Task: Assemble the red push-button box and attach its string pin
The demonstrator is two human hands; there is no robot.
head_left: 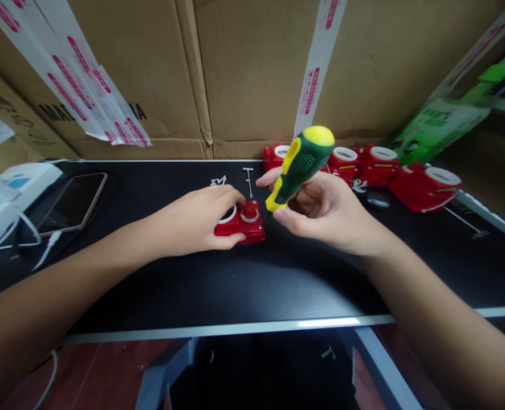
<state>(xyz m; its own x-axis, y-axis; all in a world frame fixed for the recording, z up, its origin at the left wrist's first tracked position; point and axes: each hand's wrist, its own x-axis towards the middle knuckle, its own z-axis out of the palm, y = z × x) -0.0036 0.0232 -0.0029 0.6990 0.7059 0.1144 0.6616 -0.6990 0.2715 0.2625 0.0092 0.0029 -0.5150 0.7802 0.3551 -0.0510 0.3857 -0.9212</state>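
Screwdriver (304,165), green and yellow, is held in your right hand (321,213), thumb low on the collar and the fingers curled behind, with the index finger out past the handle. The handle leans up and to the right; its thin shaft runs down to the near right corner of the red housing (252,232), at or very close to a small bright screw head (261,228). Whether the tip is seated cannot be told.

The housing lies on the black tabletop (235,285) between your hands. Your left hand (205,219) grips it over its left part, thumb along the near side and fingers across the top.

Finding one: the shaft appears tilted. Turning force at that angle could make the tip ride out, chew the screw head or score the red casing.

Finding two: your left hand bears on the left portion, while the driver works the opposite corner. Hard pressure there could swivel or tip the housing, and a slip could carry the tip towards your left fingers.

Finding three: the T-shaped metal rod (248,182) lies just beyond the housing; a sudden shove could knock it.
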